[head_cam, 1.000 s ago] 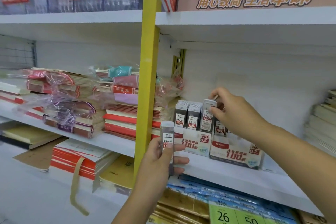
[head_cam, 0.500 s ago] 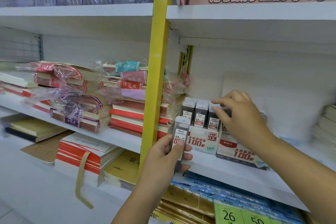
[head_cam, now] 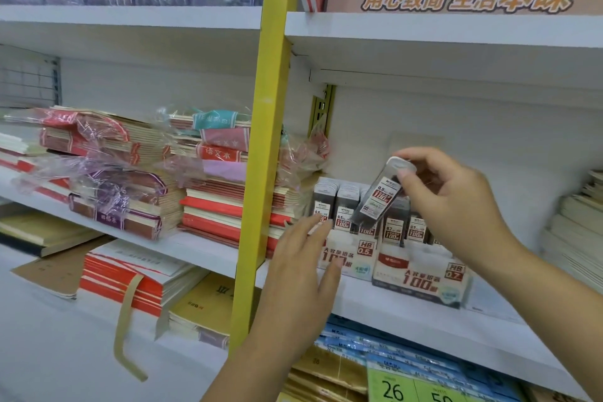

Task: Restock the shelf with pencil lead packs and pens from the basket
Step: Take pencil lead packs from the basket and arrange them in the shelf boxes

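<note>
Pinches one pencil lead pack [head_cam: 375, 202] by its cap in the right grip [head_cam: 456, 202], tilted above the standing packs [head_cam: 339, 206].

Thumb and fingertips on the white cap end, pack slanting down and leftward from the right grip, lower end just over the standing rows. Spreads the left grip [head_cam: 300, 264] flat and wide, fingers straight, holding nothing, down and left of the right grip, fingertips in front of the HB 0.5 display box [head_cam: 359, 254]; contact there impossible to tell. Directly below the right grip, the HB 0.7 display box [head_cam: 421, 281], just beside the first, both resting on the white shelf [head_cam: 408, 323]. Left of the left grip, a yellow upright [head_cam: 261, 140]; beyond it, notebook stacks [head_cam: 130, 179] in torn clear wrap. Lower still, under the shelf edge, green price tags [head_cam: 401, 388].
</note>
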Demonstrator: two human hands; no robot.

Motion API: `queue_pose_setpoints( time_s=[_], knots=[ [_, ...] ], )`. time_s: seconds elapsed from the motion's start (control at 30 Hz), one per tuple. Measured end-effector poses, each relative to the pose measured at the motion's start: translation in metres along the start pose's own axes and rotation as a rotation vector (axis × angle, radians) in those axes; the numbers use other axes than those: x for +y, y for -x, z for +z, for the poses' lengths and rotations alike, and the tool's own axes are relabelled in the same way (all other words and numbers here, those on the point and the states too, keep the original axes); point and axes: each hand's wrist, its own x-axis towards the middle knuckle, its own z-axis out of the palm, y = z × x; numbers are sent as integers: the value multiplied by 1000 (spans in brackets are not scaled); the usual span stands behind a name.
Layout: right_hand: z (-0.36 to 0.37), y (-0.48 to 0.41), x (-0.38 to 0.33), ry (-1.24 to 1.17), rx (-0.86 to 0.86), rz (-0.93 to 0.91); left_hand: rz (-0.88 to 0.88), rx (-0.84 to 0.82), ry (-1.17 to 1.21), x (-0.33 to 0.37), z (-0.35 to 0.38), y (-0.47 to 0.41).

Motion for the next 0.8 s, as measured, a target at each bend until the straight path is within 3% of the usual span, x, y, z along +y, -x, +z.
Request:
queue_pose_setpoints(
  time_s=[0.13, 0.27, 0.5, 0.63, 0.8],
  knots=[
    [5, -2, 7, 357, -124, -164, 26, -72, -227, -10, 15, 1],
    [10, 0, 11, 434, -148, -205, 31, -37, -210, -10, 22, 2],
    [14, -15, 12, 350, -130, -92, 38, -41, -145, -15, 22, 4],
    [21, -19, 6, 130, -44, -25, -7, -27, -57, -21, 20, 8],
    [52, -31, -4, 59, -200, 71, -7, -26, -87, -31, 19, 11]
  ],
)
